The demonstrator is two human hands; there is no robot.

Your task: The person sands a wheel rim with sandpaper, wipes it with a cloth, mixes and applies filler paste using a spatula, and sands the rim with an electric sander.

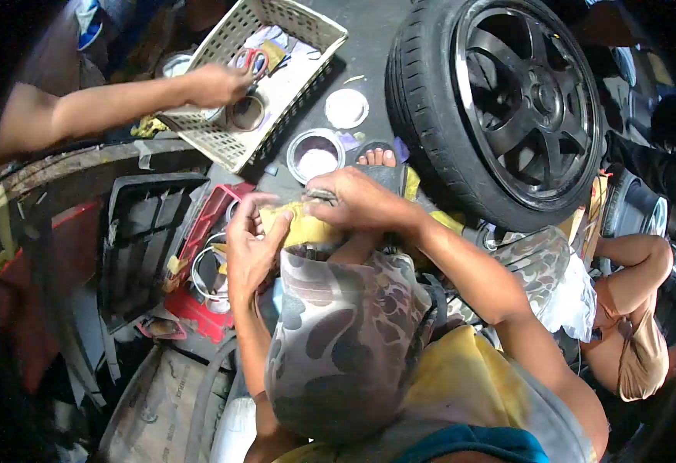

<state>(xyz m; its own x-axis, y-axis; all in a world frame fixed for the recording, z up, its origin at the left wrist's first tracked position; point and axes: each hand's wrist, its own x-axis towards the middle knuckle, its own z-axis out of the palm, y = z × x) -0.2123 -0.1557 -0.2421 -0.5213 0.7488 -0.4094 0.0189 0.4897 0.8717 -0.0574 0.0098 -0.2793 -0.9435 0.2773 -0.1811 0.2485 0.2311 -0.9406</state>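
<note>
My left hand (255, 243) pinches a crumpled yellow sheet (307, 225) between thumb and fingers, just above my camouflage-patterned knee (330, 324). Across from it, my right hand (357, 202) is closed at the sheet's other end. A small dark, greyish object (322, 197) shows in the right fingers; its kind cannot be made out. Just beyond both hands, an open tin (316, 157) with pale contents stands on the floor, and a round white lid (346, 108) lies behind it.
Another person's hand (218, 85) holds red-handled scissors (254, 62) over a cream plastic basket (307, 27) containing a tape roll (246, 113). A tyred wheel (423, 108) stands at the right. Black and red panels (153, 247) lie left. Another person (631, 301) sits far right.
</note>
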